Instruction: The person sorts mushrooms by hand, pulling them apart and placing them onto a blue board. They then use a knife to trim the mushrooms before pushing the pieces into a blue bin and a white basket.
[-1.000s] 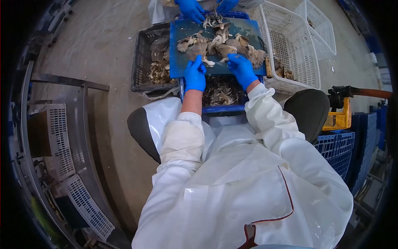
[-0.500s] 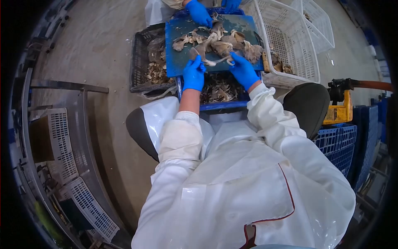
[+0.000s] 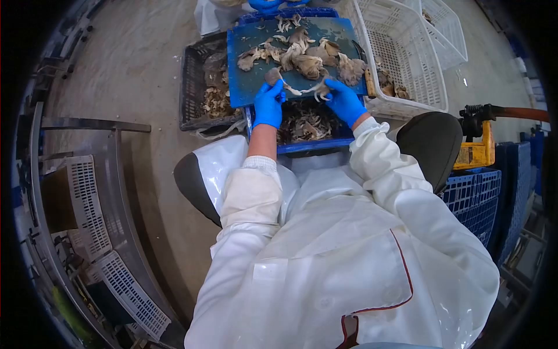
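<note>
My left hand [image 3: 268,104], in a blue glove, is closed on a mushroom piece [image 3: 273,76] with a grey cap and a pale stem pointing right. My right hand [image 3: 344,101], also gloved in blue, pinches another mushroom piece [image 3: 319,89] at the near edge of the blue board [image 3: 250,87]. The pale ends of the two pieces nearly meet between my hands. Several grey-brown mushroom clumps [image 3: 308,65] lie on the board just beyond. Below my hands is a blue crate [image 3: 290,149] holding torn mushroom strips.
A black crate [image 3: 189,110] with mushroom pieces stands left of the board, a white crate [image 3: 430,81] to its right. A wooden-handled tool [image 3: 369,82] lies at the board's right edge. A co-worker's blue-gloved hands [image 3: 265,4] show at the top. A metal frame [image 3: 96,124] stands left.
The mushroom between my hands now looks parted into two pieces. The co-worker's hands have drawn back from the board toward the top edge, and small pieces now show near the board's far side.
</note>
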Motion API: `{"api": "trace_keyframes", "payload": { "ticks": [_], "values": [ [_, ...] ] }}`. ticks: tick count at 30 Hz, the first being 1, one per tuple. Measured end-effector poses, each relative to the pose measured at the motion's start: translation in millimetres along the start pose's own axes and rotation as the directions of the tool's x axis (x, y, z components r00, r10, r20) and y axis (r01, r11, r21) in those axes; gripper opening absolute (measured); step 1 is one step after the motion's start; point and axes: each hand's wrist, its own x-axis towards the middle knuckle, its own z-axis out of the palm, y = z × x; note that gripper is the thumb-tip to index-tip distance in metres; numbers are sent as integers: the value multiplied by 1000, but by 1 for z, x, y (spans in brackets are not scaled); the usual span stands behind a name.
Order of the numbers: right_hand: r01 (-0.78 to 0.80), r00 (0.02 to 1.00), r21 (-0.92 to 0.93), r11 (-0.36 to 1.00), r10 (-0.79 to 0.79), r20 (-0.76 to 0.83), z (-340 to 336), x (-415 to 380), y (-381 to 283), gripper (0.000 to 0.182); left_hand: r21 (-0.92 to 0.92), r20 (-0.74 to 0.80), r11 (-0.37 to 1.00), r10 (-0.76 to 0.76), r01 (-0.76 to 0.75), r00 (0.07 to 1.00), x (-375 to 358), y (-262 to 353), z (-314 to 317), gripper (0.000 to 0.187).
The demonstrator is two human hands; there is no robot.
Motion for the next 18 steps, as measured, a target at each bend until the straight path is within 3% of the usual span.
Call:
{"api": "trace_keyframes", "payload": {
  "ticks": [3, 4, 7, 10, 13, 17, 18],
  "values": [
    [41, 969, -545, 838, -166, -182, -11, -11, -1, 15, 175, 26, 984, -29, 24, 999, -1, -5, -2, 11],
    [-120, 913, -438, 891, -74, -402, -6, -11, -6, 18, 223, 18, 975, -20, 16, 1000, -2, -5, -1, 10],
    [45, 893, -521, 852, -268, -361, 3, -6, -5, 21, 420, 38, 907, 26, -40, 999, -3, -11, 0, 10],
    [64, 962, -581, 812, -205, -180, 30, -8, -1, 23, 635, 156, 749, 113, -187, 981, -2, -20, 3, 12],
    [95, 973, -755, 649, -220, -66, 35, 0, 14, 24, 736, 262, 613, 135, -288, 956, -8, -27, 11, 11],
    [55, 966, -440, 896, -160, -205, 31, -2, 17, 23, 491, 67, 871, -55, 15, 996, -8, -19, 10, 11],
    [24, 983, -303, 953, -78, -168, 15, 2, 17, 22, 441, 21, 897, -60, 44, 998, -6, -18, 7, 12]
  ]
}}
